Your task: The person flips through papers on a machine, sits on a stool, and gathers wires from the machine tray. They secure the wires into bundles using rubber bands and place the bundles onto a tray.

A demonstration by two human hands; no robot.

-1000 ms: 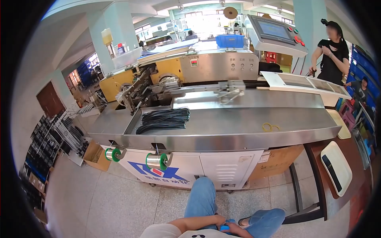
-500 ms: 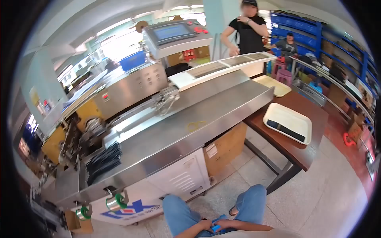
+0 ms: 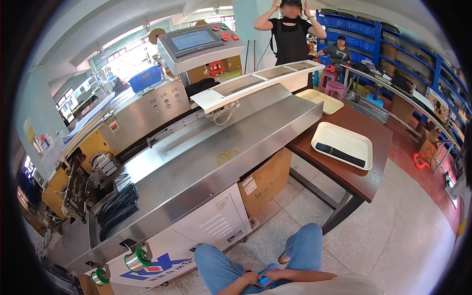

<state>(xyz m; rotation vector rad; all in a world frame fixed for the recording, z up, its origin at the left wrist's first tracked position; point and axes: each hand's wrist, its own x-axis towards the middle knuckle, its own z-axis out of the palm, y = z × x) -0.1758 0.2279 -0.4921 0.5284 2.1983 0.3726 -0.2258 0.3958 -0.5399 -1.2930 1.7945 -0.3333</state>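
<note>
Well clear of the long silver metal trough's front edge (image 3: 216, 182), cannot tell spread or hold of half-hidden fingers (image 3: 251, 277) at small bright-blue object (image 3: 265, 281).

Ahead of me, one person (image 3: 291, 44) in dark clothing stands with both arms raised beside the head. Behind and to my right of that person, a second person (image 3: 339, 55) sits in front of blue shelves (image 3: 377, 42), which carry blue bins (image 3: 353, 25). A purple stool (image 3: 335, 87) stands on the near side of the seated person. A red stool (image 3: 215, 68) is visible farther left. A pale green column (image 3: 246, 22) rises behind the standing person. To my right, a red strip (image 3: 415, 189) borders the speckled pale floor (image 3: 393, 236).
</note>
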